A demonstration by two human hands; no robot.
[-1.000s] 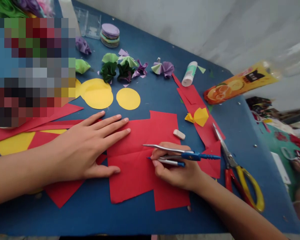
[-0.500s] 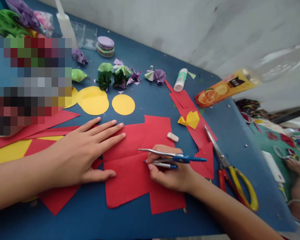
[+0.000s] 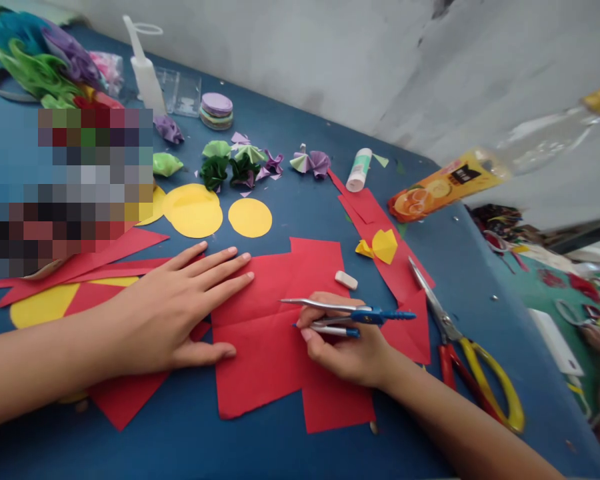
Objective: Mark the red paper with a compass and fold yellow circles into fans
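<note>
Blue tabletop [image 3: 290,200], set against a pale wall. Near the front, overlapping red paper sheets [image 3: 270,347], with a white eraser [image 3: 346,280] lying on them. Farther back, yellow paper circles [image 3: 250,217] flat on the blue, then a row of crumpled green and purple paper flowers [image 3: 230,167]. Toward the back edge, a stack of purple discs [image 3: 217,111], a white glue bottle [image 3: 145,73] and a glue stick [image 3: 359,170] on its side. At the right, scissors with red and yellow handles [image 3: 460,347] and an orange packet [image 3: 445,183].
</note>
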